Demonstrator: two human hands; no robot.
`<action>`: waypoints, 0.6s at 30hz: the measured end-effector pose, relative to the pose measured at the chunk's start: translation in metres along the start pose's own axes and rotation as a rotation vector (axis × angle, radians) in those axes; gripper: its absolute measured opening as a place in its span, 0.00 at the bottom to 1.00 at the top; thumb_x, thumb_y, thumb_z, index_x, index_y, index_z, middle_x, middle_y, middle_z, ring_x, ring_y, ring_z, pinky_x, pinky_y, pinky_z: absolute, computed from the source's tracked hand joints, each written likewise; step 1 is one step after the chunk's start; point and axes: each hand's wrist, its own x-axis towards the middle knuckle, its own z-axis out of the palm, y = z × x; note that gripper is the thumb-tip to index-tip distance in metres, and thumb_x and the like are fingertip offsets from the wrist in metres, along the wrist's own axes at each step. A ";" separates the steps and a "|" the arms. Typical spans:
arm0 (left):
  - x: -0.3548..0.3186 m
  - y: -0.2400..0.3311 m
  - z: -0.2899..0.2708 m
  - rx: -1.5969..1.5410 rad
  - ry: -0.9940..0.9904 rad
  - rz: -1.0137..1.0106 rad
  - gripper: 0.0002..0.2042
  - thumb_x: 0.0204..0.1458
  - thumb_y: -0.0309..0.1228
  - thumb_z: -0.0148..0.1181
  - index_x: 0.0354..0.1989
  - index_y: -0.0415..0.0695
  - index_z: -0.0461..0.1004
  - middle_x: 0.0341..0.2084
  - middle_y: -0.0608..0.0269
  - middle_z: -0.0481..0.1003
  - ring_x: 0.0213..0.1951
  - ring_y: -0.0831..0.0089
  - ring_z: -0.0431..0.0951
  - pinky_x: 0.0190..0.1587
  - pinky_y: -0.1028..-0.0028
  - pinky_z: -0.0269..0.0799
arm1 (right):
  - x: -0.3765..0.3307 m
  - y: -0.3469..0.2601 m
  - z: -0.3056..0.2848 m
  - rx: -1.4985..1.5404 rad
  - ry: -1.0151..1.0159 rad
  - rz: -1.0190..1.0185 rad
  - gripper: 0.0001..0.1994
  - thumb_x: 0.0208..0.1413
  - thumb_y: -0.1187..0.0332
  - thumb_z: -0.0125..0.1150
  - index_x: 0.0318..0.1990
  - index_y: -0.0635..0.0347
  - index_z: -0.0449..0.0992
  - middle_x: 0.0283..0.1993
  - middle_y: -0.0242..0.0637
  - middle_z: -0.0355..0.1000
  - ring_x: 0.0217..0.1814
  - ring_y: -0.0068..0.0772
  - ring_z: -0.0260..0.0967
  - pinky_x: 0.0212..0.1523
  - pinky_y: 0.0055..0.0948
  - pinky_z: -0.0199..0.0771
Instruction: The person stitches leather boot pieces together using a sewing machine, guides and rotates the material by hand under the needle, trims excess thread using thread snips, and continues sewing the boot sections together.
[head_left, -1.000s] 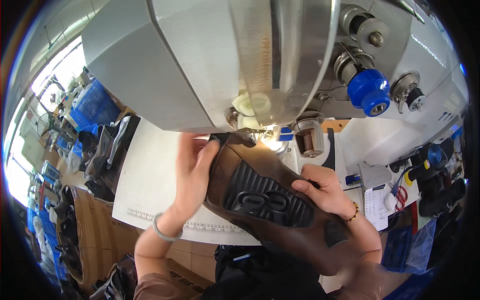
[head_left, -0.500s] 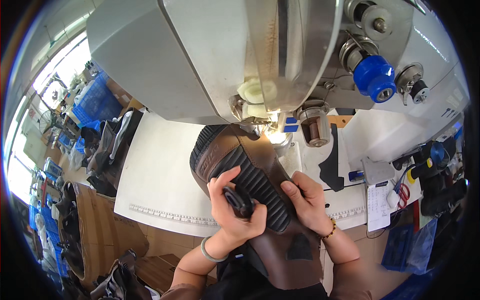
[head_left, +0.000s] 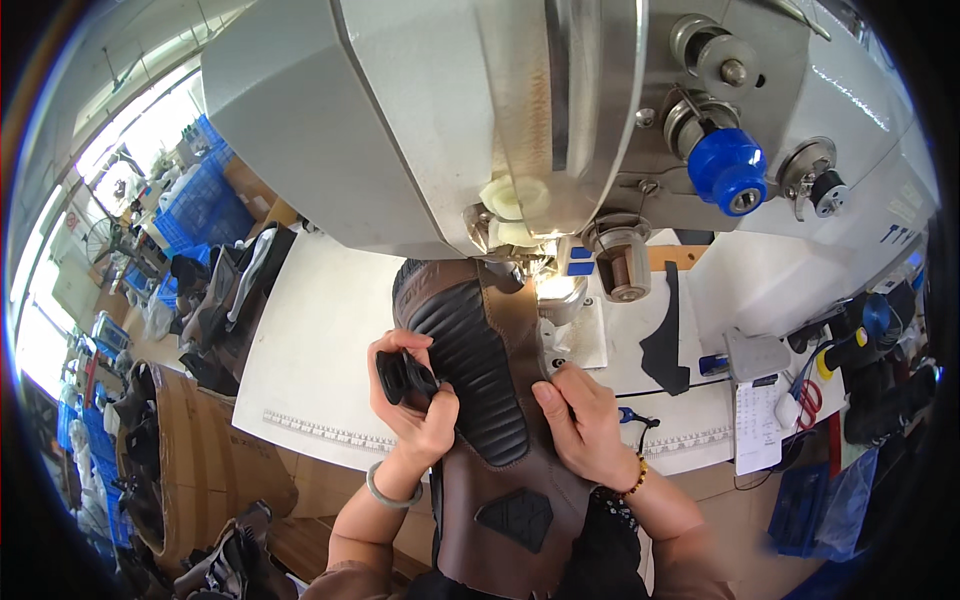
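A brown leather boot upper [head_left: 515, 350] with a black ribbed panel [head_left: 470, 365] and a black patch [head_left: 515, 518] lies under the sewing machine head [head_left: 420, 130], its far end by the lit needle area. My left hand [head_left: 415, 400] is closed at its left edge, with a black folded-looking piece [head_left: 405, 378] between thumb and fingers; I cannot tell whether that piece belongs to the upper. On the right edge my right hand [head_left: 588, 420] grips the leather, thumb on top and fingers curled beneath. The needle tip is hidden.
The white table [head_left: 310, 350] carries a printed ruler strip. On it, to the right, are a black cut piece [head_left: 662, 340], a paper sheet [head_left: 757, 425] and red-handled scissors [head_left: 808, 400]. A cardboard box [head_left: 205, 465] and blue crates [head_left: 190, 215] stand left.
The boot upper has turned straighter, its near end swinging left and showing more of the black patch. My left hand moved left and away from me; my right hand shifted slightly left and nearer.
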 end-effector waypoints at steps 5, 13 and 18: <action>0.006 -0.001 -0.001 -0.014 0.007 -0.033 0.22 0.28 0.15 0.41 0.40 0.31 0.58 0.36 0.56 0.59 0.39 0.75 0.58 0.48 0.80 0.56 | 0.005 -0.003 0.001 -0.035 0.012 -0.012 0.07 0.54 0.74 0.54 0.26 0.65 0.66 0.20 0.40 0.59 0.16 0.40 0.57 0.17 0.31 0.56; 0.019 0.001 0.000 -0.018 0.016 -0.037 0.20 0.30 0.16 0.43 0.39 0.33 0.60 0.34 0.61 0.60 0.35 0.78 0.58 0.42 0.82 0.57 | 0.013 -0.002 0.007 -0.079 0.039 -0.026 0.08 0.53 0.75 0.55 0.25 0.64 0.65 0.20 0.40 0.58 0.15 0.41 0.57 0.16 0.32 0.55; 0.027 0.000 0.001 0.005 0.001 -0.022 0.18 0.31 0.16 0.44 0.37 0.34 0.62 0.33 0.63 0.60 0.33 0.80 0.57 0.39 0.83 0.56 | 0.020 -0.003 0.007 -0.104 0.047 -0.023 0.08 0.53 0.75 0.55 0.24 0.65 0.65 0.19 0.41 0.58 0.16 0.41 0.57 0.16 0.32 0.55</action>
